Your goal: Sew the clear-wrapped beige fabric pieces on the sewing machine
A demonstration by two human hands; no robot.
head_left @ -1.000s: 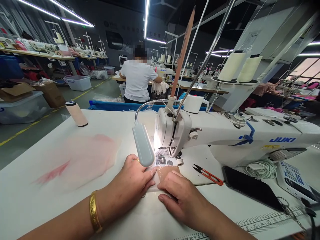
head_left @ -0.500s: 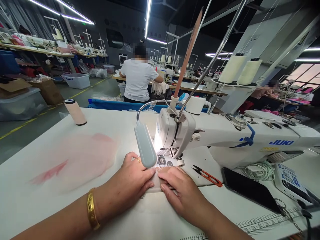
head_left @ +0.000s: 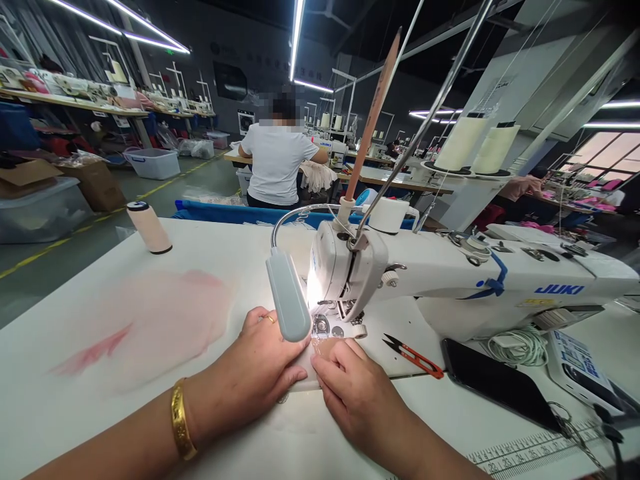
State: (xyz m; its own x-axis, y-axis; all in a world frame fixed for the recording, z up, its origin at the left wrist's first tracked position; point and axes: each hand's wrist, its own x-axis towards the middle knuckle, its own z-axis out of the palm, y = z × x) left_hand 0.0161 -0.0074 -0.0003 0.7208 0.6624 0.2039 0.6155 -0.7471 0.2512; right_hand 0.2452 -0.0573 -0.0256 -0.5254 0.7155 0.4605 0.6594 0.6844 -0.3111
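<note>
My right hand [head_left: 355,387] is closed in a pinch on a small piece of beige, lace-like fabric [head_left: 325,347] at the front of the sewing machine's needle area. My left hand [head_left: 265,357] lies flat on the white table, fingers stretched and thumb apart, just left of that fabric. The grey lamp head [head_left: 289,297] hides some of its fingertips. Behind both hands stands the white sewing machine [head_left: 400,260], its presser foot [head_left: 345,310] lit brightly. Sheer pale pink fabric [head_left: 165,327] is spread to the left of my left hand.
Orange thread snips [head_left: 415,357], a black phone [head_left: 500,383] and a coiled cable [head_left: 517,347] lie on the right. A beige thread cone [head_left: 150,228] stands at the far left. A pencil [head_left: 373,117] stands upright on the machine. Ahead, a person in white [head_left: 277,160] sits.
My right hand has turned slightly and its fingers are drawn in closer together at the fabric. The left hand has barely moved. The whole view has shifted a little.
</note>
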